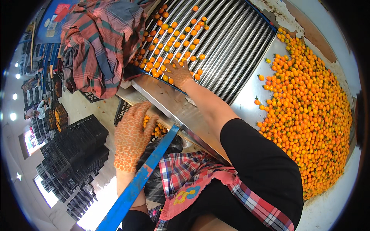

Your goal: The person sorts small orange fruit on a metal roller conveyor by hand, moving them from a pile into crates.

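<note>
My right hand [179, 74], in a thin orange patterned glove, reaches over the metal rollers [231, 46] with its fingers spread. Its fingertips are at the near edge of a scattered group of orange cherry tomatoes [177, 44] on the rollers. My left hand [133, 134], gloved alike, hangs lower, left of the metal ledge [163, 94]. Its fingers are stretched and the thumb stands apart; I see nothing held in it. Just beyond its thumb, more cherry tomatoes [159, 131] show below, partly hidden by the hand and a blue bar [142, 173].
A large heap of orange cherry tomatoes [308, 115] lies on the metal surface [246, 92] at right. Plaid cloth [102, 46] is bundled at the rollers' left end. Stacked black crates [73, 142] stand on the floor at left. The blue bar slants beside my left forearm.
</note>
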### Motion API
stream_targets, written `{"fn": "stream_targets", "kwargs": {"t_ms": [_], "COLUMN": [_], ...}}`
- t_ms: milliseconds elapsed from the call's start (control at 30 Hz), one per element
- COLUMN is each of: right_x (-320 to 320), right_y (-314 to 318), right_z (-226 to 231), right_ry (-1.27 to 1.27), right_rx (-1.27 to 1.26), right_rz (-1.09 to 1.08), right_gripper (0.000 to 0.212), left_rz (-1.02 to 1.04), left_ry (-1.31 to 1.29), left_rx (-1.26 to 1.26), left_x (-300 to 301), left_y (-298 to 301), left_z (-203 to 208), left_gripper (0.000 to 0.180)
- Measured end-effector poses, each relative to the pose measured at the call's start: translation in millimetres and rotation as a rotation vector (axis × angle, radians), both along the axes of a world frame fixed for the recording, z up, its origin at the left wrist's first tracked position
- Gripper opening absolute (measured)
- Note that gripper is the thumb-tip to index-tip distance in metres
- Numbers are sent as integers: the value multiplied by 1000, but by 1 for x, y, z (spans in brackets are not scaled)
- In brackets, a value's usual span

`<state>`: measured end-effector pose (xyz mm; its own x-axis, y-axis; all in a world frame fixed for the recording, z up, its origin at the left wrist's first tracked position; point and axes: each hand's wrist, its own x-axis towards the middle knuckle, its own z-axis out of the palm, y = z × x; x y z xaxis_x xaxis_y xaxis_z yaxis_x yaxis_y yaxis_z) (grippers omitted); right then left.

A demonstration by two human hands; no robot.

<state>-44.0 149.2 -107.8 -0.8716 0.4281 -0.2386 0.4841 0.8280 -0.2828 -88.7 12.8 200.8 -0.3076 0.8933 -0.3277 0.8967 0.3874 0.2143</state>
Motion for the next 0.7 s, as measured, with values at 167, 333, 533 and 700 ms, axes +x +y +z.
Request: {"fn": "stream_targets", "kwargs": {"t_ms": [167, 333, 533, 700], "right_x": [66, 269, 356, 312], "right_y": [0, -11, -11, 16], "right_z": [26, 1, 36, -23], "right_ry": [-138, -215, -611, -93], "right_rx": [-249, 68, -115, -178], "right_rz": [-271, -961, -1754, -1700], "right_gripper": [71, 93, 98, 75], "left_rz": [-136, -195, -246, -204], "left_ry": [-51, -82, -143, -95], "left_rx": [-73, -162, -110, -169], "left_x": [-5, 7, 13, 13], "left_y": [0, 14, 21, 20], "left_z": [-8, -6, -10, -11], "left_gripper": [37, 39, 39, 38]}}
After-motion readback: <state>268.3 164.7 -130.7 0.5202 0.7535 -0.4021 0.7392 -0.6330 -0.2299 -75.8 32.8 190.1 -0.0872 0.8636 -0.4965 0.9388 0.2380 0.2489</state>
